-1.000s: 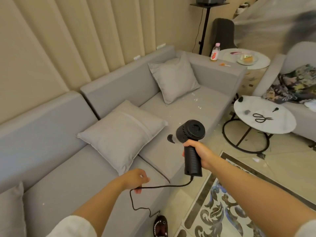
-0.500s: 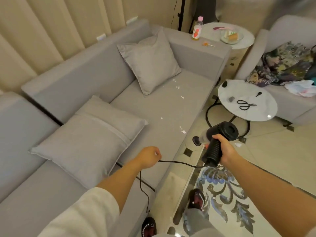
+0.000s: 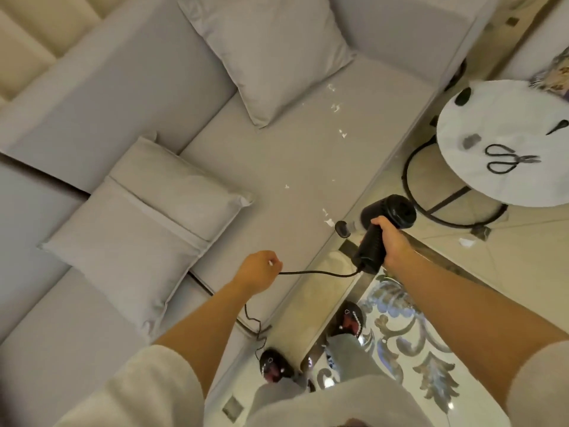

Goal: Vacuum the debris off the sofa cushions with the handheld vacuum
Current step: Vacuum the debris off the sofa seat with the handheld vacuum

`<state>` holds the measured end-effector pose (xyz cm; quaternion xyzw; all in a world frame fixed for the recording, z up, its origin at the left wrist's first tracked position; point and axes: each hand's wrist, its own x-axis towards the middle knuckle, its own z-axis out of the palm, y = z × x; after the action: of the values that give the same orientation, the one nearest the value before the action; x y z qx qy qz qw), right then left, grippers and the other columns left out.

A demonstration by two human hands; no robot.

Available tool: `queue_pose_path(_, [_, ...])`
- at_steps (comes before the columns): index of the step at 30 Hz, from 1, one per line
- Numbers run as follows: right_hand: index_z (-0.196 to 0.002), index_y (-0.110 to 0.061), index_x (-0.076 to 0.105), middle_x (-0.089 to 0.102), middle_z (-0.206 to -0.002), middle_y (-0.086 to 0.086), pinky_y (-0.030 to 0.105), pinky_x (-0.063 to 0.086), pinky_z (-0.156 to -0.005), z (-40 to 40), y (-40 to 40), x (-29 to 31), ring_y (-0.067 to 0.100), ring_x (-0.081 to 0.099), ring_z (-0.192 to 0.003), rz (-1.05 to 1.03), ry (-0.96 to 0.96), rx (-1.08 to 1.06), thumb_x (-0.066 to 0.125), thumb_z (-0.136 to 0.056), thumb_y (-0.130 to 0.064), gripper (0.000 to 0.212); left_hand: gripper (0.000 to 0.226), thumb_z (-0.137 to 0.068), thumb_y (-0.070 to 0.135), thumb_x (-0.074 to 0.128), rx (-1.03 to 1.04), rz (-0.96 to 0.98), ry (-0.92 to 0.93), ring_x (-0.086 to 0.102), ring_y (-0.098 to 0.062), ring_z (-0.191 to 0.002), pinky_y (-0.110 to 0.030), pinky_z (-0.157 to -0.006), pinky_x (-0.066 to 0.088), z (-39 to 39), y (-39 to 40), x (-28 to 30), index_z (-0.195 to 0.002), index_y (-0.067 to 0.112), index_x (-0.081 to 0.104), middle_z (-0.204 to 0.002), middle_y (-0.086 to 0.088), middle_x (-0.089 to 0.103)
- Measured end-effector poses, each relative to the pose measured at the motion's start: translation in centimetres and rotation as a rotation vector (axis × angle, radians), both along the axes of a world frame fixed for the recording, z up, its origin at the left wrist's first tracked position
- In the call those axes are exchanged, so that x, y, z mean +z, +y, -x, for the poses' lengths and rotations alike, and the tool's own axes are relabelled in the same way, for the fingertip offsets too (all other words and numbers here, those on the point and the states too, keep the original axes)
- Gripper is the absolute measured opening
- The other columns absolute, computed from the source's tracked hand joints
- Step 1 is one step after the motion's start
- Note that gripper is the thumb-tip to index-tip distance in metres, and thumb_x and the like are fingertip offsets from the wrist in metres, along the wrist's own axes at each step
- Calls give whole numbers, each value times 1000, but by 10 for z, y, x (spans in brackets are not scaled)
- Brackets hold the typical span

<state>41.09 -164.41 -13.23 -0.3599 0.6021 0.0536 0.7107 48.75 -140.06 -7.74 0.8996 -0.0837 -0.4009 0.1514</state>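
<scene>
Right hand [image 3: 392,241] gripping vacuum [image 3: 377,232], debris [image 3: 328,222] nearby

Both bare forearms stretched forward, right hand [image 3: 390,238] closed in a fist grip, left hand [image 3: 258,271] pinched shut, lower

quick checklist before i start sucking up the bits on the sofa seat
1. Right hand gripping the vacuum handle: ok.
2. Left hand holding the cord clear of the nozzle: ok.
3. Nozzle at the nearest debris: ok, right beside it at the seat's front edge.
4. More scraps near the far pillow left to cover: not ok, still there.
5. Vacuum switched on: cannot tell.
</scene>
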Motion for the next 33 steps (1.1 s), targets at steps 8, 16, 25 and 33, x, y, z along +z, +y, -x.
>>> queue_pose_path(8, [-108, -16, 51, 61, -88, 9, 46, 48, -93, -43, -7, -35, 28, 59, -88, -12, 30, 32, 64, -77, -36, 38, 26, -94, 19, 41, 81, -17, -39, 49, -21, -71, -25, -62, 36, -28, -15, -18, -101, 6, 62, -97, -17, 65])
queue_pose_path(16, [-100, -14, 52, 62, -86, 9, 47, 49, -91, -60, -13, -34, 27, 60, -82, 50, 63, 40, 66, -75, -37, 36, 28, -95, 19, 40, 29, 22, 15, 43, -15, -56, -21, -44, 30, -51, -16, -23, -102, 4, 62, -77, -9, 55])
queue_pose_path(25, [-114, -15, 51, 63, -90, 9, 48, 48, -95, -79, 8, -33, 28, 61, -87, 30, 65, -5, 66, -74, -39, 49, 27, -95, 18, 40, 22, 80, 34, 38, -9, -53, -20, -44, 28, -78, 5, -19, -103, 5, 62, -101, -24, 65])
queue_pose_path(33, [-113, -11, 50, 60, -84, 8, 45, 50, -90, -91, 23, -33, 25, 58, -79, 140, 73, 5, 65, -77, -34, 45, 27, -94, 19, 41, 29, 116, 43, 38, -7, -50, -18, -43, 29, -87, 24, -23, -105, 4, 62, -79, -10, 55])
